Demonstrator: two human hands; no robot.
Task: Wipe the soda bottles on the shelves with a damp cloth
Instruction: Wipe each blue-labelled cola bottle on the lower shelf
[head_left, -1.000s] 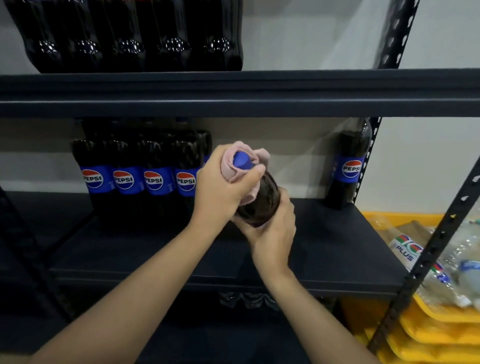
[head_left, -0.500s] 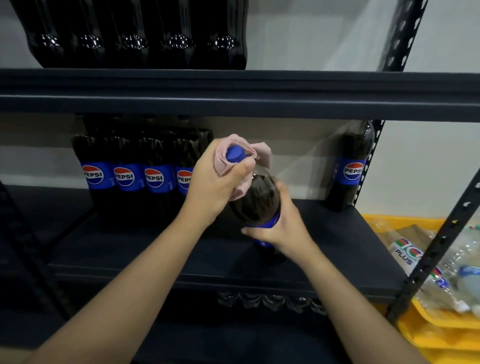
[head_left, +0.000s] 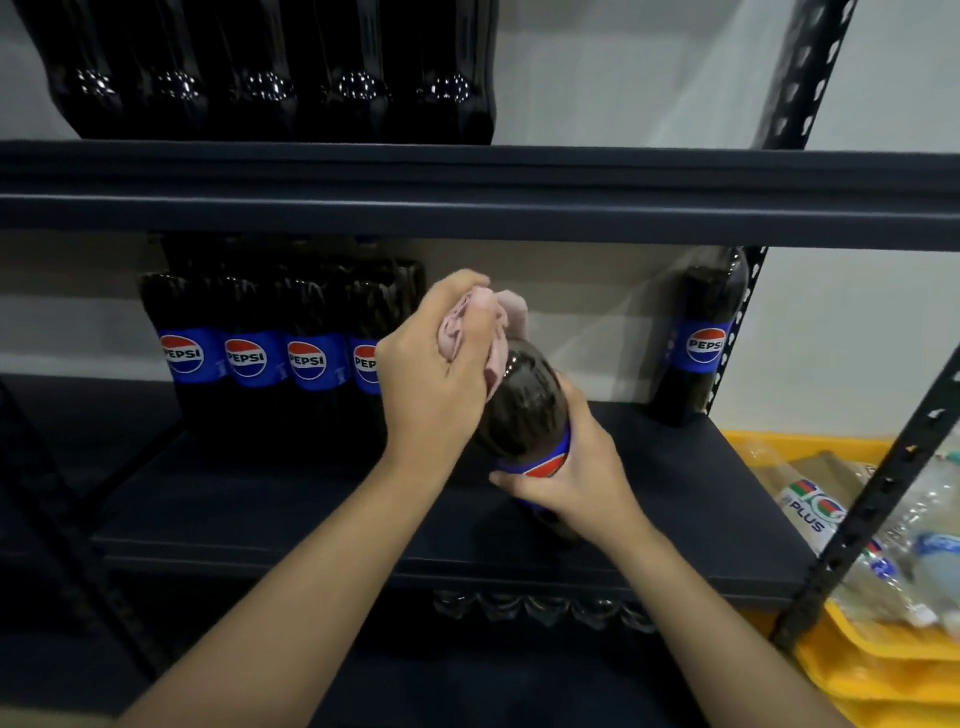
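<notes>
Bottle (head_left: 524, 405) tilted, neck toward camera; left hand (head_left: 436, 384) fingers clenched cloth (head_left: 483, 327) over cap, right hand (head_left: 576, 478) grasped label. Pepsi row (head_left: 270, 358) left of it.

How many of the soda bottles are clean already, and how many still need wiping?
Clean ones can't be told by sight. In hand: the left hand rubs a pink cloth over the top of a dark plastic Pepsi bottle, which the right hand grips at its blue label. Possibly left: the row of dark Pepsi bottles, the lone bottle by the post and the upper-shelf bottles.
</notes>
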